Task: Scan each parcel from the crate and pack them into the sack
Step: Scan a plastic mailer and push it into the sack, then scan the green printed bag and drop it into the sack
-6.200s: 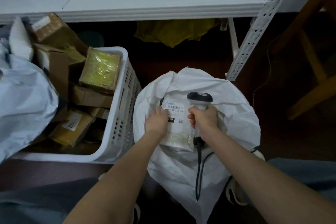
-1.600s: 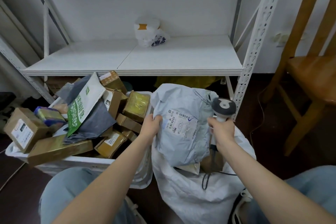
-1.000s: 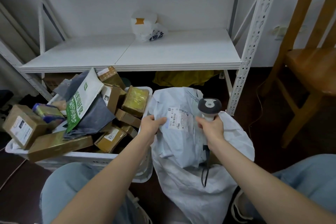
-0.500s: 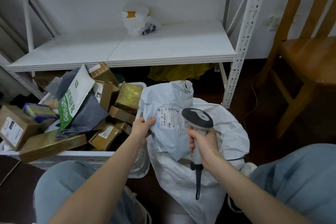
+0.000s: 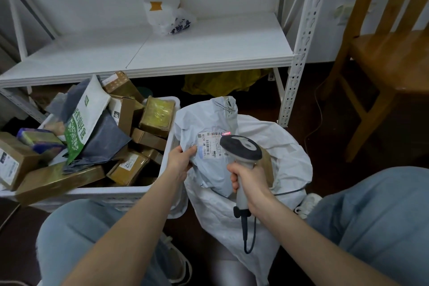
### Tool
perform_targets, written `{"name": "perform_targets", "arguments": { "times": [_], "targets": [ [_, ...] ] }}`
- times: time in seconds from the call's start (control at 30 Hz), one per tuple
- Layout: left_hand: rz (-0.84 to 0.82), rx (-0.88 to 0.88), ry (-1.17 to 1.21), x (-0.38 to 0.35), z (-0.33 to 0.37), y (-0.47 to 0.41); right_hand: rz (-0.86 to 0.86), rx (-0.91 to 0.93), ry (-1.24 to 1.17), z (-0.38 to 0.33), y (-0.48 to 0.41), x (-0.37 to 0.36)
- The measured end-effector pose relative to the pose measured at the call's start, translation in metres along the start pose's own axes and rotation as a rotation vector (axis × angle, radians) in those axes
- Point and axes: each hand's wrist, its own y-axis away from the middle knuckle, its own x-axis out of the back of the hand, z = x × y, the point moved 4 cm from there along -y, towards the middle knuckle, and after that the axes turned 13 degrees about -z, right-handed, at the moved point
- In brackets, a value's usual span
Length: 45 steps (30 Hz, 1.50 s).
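Scan in progress, I reckon. The grey mailer parcel [image 5: 206, 121] stands upright in the mouth of the sack [image 5: 290, 158], with its bottom end down inside and its top poking above the rim. The left hand [image 5: 182, 158] pinches the parcel's edge on the crate side of the sack, thumb on the front and fingers behind. My guess is it's there to prop up the floppy bag and keep the label [image 5: 210, 145] facing out.

The right hand [image 5: 248, 179] is wrapped tight round the handle of the scanner [image 5: 241, 148], held over the sack's opening with the head tipped at the label. A red spot of light [image 5: 226, 133] sits on the top barcode, so the beam is on target. The scanner's cable [image 5: 243, 234] dangles down the front of the sack.

Scanning right over the sack makes sense to me, since you just let go afterwards and the parcel drops in. Something brown [image 5: 267, 165] shows inside the sack behind the scanner. It may be a parcel already packed, can't really tell.

The crate [image 5: 104, 195] sits tight against the sack on the left-hand side, heaped with cardboard boxes [image 5: 130, 166] and mailers, so there's plenty left to do. The one snag I can see is the wrinkly plastic, which could spoil the read unless that pinch pulls the label flat.
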Motion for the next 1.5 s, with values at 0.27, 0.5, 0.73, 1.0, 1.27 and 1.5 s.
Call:
{"name": "perform_targets", "arguments": {
  "times": [0.27,0.5,0.73,1.0,1.27,1.5],
  "targets": [
    [-0.004,-0.006,-0.019,0.0,-0.002,-0.003,-0.013,-0.014,-0.048,0.001,0.001,-0.002],
    [-0.013,-0.006,-0.021,0.001,-0.007,-0.008,-0.008,-0.012,-0.043,0.003,-0.003,-0.001],
    [-0.04,0.001,-0.179,-0.007,0.003,-0.016,0.075,0.063,0.002,-0.019,-0.019,0.019],
    [0.051,-0.057,-0.935,-0.065,-0.003,-0.061,0.245,0.074,0.066,-0.041,-0.084,0.068],
    [-0.483,0.323,-1.648,-0.082,-0.129,-0.105,0.335,-0.124,0.098,0.007,-0.165,0.094],
    [-0.639,0.43,-1.583,-0.056,-0.151,-0.121,0.284,-0.197,0.086,0.028,-0.184,0.085]
  ]
}}
